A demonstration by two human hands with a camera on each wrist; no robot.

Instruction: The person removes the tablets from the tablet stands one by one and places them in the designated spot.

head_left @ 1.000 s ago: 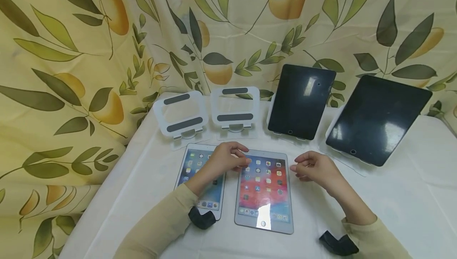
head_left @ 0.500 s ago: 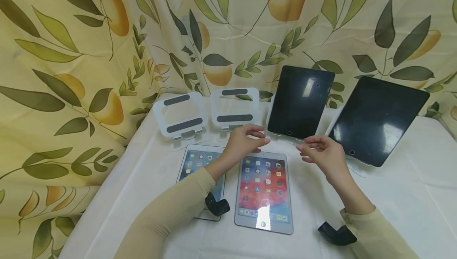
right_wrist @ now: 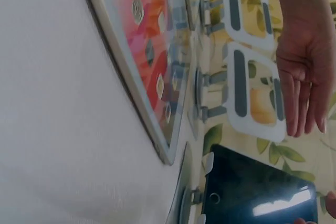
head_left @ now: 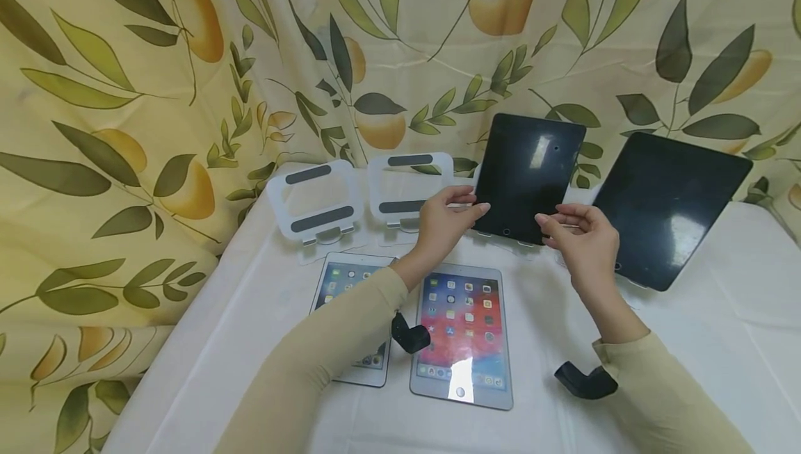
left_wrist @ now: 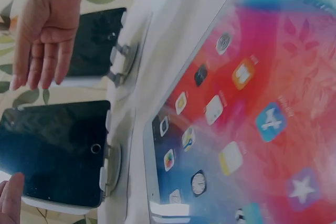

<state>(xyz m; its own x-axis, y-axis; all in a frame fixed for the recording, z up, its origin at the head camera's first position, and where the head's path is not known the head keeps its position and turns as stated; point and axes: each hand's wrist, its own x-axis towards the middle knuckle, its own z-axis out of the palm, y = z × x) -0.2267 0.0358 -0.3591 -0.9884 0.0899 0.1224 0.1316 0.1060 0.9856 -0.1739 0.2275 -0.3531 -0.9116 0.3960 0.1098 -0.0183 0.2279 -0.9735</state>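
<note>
A dark-screened tablet [head_left: 526, 169] leans on its stand at the back, right of the middle. At its lower left edge is my left hand [head_left: 441, 228], thumb over the front in the head view and fingers loosely bent. My right hand [head_left: 582, 238] is at its lower right edge, thumb and fingers slightly apart. In the left wrist view, fingertips of my left hand [left_wrist: 11, 200] overlap the tablet's edge [left_wrist: 58, 156]. My left hand [right_wrist: 304, 77] hangs with fingers straight beyond a white stand in the right wrist view. Neither hand grips anything.
A larger dark tablet [head_left: 669, 211] stands at the right on its stand. Two bare white stands [head_left: 284, 221] with grey pads are at the back left. Two lit tablets lie flat in front: one [head_left: 463, 343] in the middle, another [head_left: 328, 280] partly under my left sleeve.
Both hands have moved away from the lit tablets, up and to the right, to either side of the upright dark tablet. The tablets and stands stay where they were.
</note>
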